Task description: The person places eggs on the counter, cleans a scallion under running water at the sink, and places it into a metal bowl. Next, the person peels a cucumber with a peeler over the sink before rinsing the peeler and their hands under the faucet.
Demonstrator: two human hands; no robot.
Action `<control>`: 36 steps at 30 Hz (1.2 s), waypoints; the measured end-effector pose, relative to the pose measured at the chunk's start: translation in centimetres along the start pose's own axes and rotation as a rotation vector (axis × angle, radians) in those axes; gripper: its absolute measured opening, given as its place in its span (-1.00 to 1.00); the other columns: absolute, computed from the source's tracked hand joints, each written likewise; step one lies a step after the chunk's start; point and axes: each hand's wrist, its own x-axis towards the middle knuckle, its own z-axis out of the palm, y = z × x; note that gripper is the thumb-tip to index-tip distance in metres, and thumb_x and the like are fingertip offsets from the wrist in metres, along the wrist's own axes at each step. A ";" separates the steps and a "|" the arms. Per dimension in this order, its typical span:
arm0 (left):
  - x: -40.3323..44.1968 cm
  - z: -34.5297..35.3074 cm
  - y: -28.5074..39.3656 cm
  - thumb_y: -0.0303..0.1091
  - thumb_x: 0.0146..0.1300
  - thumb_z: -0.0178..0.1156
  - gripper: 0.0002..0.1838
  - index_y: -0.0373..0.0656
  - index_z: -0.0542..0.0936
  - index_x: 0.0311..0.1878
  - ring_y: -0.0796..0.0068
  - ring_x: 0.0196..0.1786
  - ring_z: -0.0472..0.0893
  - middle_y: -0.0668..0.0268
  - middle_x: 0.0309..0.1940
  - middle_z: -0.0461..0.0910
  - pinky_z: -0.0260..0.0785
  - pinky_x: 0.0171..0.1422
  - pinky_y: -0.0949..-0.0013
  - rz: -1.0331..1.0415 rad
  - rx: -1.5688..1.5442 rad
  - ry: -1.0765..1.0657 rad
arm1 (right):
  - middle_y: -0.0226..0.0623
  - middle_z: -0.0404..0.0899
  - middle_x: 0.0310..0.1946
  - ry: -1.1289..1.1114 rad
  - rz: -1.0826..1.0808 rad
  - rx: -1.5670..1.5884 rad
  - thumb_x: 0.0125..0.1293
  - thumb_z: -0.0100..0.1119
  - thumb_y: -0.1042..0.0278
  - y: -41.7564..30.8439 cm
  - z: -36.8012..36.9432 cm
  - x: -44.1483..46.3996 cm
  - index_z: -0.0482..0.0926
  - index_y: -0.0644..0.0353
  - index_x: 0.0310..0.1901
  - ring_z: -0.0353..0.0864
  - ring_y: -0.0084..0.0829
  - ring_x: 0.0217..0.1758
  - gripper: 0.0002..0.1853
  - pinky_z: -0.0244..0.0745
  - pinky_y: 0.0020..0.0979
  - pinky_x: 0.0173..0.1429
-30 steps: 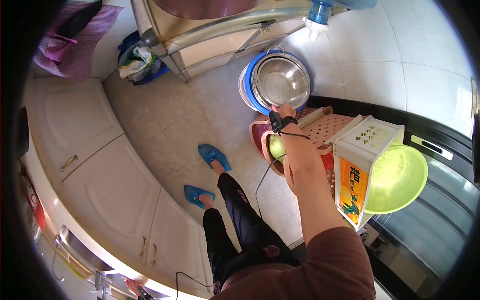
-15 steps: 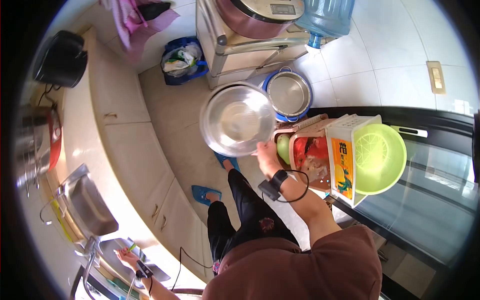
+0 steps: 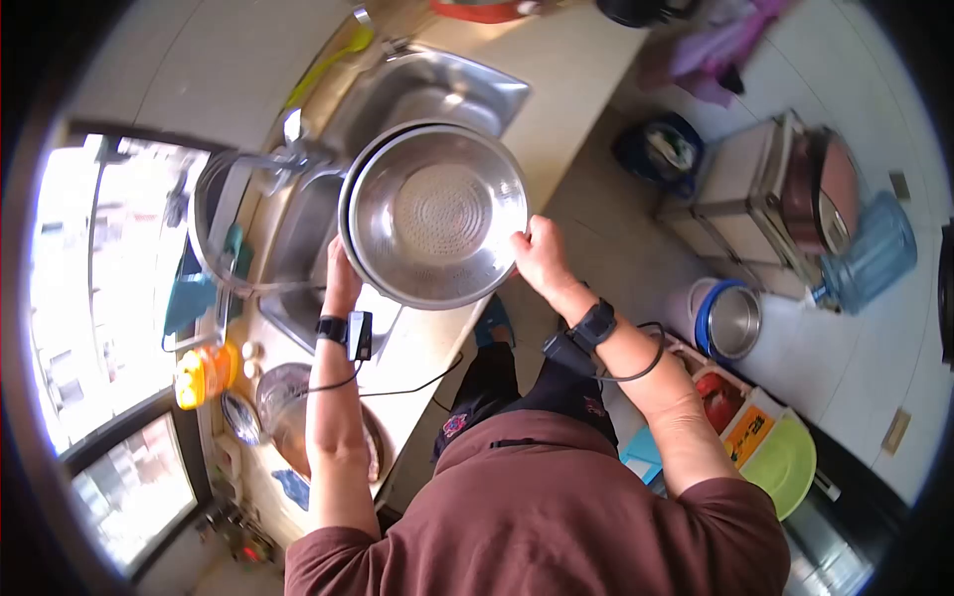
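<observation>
A steel colander (image 3: 442, 209) with a perforated base sits inside or against another steel bowl, whose rim (image 3: 350, 189) shows along its left side. My right hand (image 3: 542, 260) grips the colander's right rim, fingers closed. At the lower left rim my left hand (image 3: 342, 278) is wrapped round the edge, its fingertips partly hidden by the bowls. Both bowls are held up over the edge of the sink and counter, with their openings towards me. Behind them is the double steel sink (image 3: 417, 84) with its faucet (image 3: 290, 154).
A pale counter (image 3: 561, 89) runs beside the sink. A glass bowl (image 3: 288, 397) stands at the lower left near an orange-capped bottle (image 3: 204, 375). On the right are a blue-rimmed basin (image 3: 733, 320), a water bottle (image 3: 874, 253) and a green basket (image 3: 790, 467).
The view has swung towards the sink. The steel bowls, lifted from the floor stack by my right hand, are now over the counter edge, and my left hand has taken hold too.
</observation>
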 end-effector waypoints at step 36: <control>-3.3 -0.7 -0.5 -0.45 0.16 0.07 -0.65 -0.32 0.49 0.03 0.27 -0.35 0.57 0.21 -0.35 0.59 0.37 -0.29 0.30 0.213 0.906 0.051 | -0.14 0.54 -0.44 0.532 0.098 0.218 0.38 -0.04 0.44 4.5 -13.2 -1.3 0.39 0.37 -0.14 0.62 -0.31 -0.58 -0.85 0.54 -0.32 -0.54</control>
